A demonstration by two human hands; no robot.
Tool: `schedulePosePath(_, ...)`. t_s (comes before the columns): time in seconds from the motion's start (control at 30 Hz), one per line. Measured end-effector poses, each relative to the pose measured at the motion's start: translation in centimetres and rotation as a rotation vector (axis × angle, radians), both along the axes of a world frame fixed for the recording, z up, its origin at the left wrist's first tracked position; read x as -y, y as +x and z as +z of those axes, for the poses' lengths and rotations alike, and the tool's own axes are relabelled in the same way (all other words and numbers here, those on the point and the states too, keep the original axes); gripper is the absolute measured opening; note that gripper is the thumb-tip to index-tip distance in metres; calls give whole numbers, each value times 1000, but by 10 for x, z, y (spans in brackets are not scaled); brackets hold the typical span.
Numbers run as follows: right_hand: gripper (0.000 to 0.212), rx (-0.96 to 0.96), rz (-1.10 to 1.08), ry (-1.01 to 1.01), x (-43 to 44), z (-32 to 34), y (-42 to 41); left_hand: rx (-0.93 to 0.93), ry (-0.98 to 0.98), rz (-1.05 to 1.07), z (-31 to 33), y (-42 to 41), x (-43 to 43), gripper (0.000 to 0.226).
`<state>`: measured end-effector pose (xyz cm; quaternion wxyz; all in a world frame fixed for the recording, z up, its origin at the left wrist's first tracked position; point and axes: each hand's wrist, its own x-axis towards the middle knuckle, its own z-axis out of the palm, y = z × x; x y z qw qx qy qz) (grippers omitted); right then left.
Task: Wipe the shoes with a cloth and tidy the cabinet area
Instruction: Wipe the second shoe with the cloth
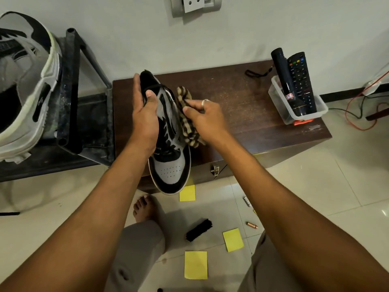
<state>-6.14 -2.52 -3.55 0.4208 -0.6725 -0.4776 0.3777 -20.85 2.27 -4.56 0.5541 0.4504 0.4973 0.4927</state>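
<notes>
A grey and black sneaker [170,167] is held over the front left of the dark wooden cabinet [242,106], toe toward me. My left hand [145,114] grips it from the left, thumb on the laces. My right hand [202,116] pinches a tan and brown striped cloth [187,123] and holds it against the sneaker's right side. A second shoe [27,85], white, grey and black, sits on a dark rack at the far left.
On the cabinet's right end a clear plastic tub [294,110] holds a black torch [288,81] and a remote control [303,81]. A black shoe brush [199,229], yellow sticky notes [195,264], a small copper battery [252,225] and my bare foot [145,209] are on the tiled floor. Cables lie at right.
</notes>
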Motion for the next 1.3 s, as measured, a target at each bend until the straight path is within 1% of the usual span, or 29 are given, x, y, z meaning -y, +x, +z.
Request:
schedulePosePath(0.13,31,168,153,13,-14,-1,-15,3,5,5,-1,0,-1,55)
schedulePosePath(0.33,31,411,444,-44,16,2,3,-72,9,18,2,4,1,54)
schedulePosePath(0.4,30,460,498,-64,19,7,9,-77,4,9,2,4,1,55)
schedulePosePath(0.47,27,449,465,-45,15,12,9,-82,0,-1,2,2,1,57)
schedulePosePath(0.57,31,322,182,34,4,5,-5,-95,0,-22,4,0,1,70)
schedulePosePath(0.6,31,287,126,39,1,1,-12,-119,11,-29,5,1,2,74)
schedulePosePath(0.63,29,278,116,28,-2,-2,-19,-151,24,-36,6,1,4,79)
schedulePosePath(0.7,16,293,164,-4,-3,-4,-20,-213,56,-64,6,2,6,95)
schedulePosePath(0.77,35,328,260,-30,2,0,-10,-252,67,-93,4,1,5,108)
schedulePosePath(0.8,36,343,324,-57,6,3,-3,-264,61,-96,3,1,5,107)
schedulePosePath(0.87,18,381,468,-146,15,8,8,-257,58,-65,4,3,6,98)
schedulePosePath(0.9,17,406,529,-177,20,11,12,-247,63,-40,5,5,7,93)
schedulePosePath(1.0,24,446,631,-264,24,20,22,-220,64,18,7,7,11,84)
schedulePosePath(1.07,25,387,607,-276,23,27,28,-175,53,35,7,7,11,81)
schedulePosePath(1.13,28,295,411,-162,21,22,24,-131,48,48,8,6,11,79)
schedulePosePath(1.17,30,267,287,-89,19,17,17,-114,44,55,8,6,11,77)
schedulePosePath(1.2,31,251,210,-38,19,12,9,-101,38,61,8,6,11,76)
schedulePosePath(1.23,32,250,193,-18,18,8,0,-88,33,62,8,5,11,74)
schedulePosePath(1.3,32,260,249,-27,18,-2,-13,-63,34,62,8,6,12,72)
